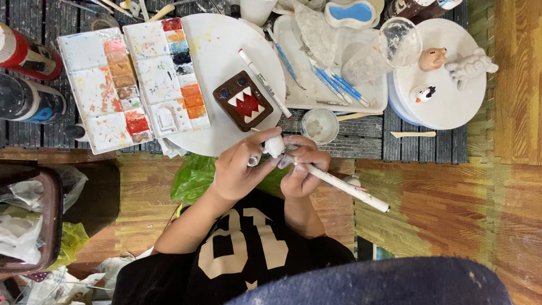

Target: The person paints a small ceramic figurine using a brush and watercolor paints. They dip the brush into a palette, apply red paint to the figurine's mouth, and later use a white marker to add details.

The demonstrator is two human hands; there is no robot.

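White clay figure (275, 146), small and rounded, sits at frame centre, pinched between the fingertips of the left hand (240, 166). That hand is curled narrow around it, thumb and forefinger closed on its lower part. Right hand (302, 169) touches the figure from 4 o'clock, fingers folded tight on a white pen (344, 186); the pen's shaft runs away toward 4 o'clock, its tip hidden at the figure.

At 11 o'clock of the figure, close by: a brown square piece (243, 100) with white zigzag teeth and a red mouth, lying on a round white board (223, 51). A white marker (264, 83) lies across the same board's edge, at 12 o'clock.
At 1 o'clock, near: a small clear cup (319, 125) of cloudy water.
At 10 o'clock, further off: an open paint palette (132, 85), wells of red, orange, tan and dark blue.
At 1 o'clock, beyond the cup: a white tray (361, 99) holding blue-handled brushes (339, 82).
At 2 o'clock, well apart: a white round stand (446, 107) carrying three small clay figures.
Directly at 7 o'clock, under the hands: a green plastic bag (195, 176) on the wooden floor.
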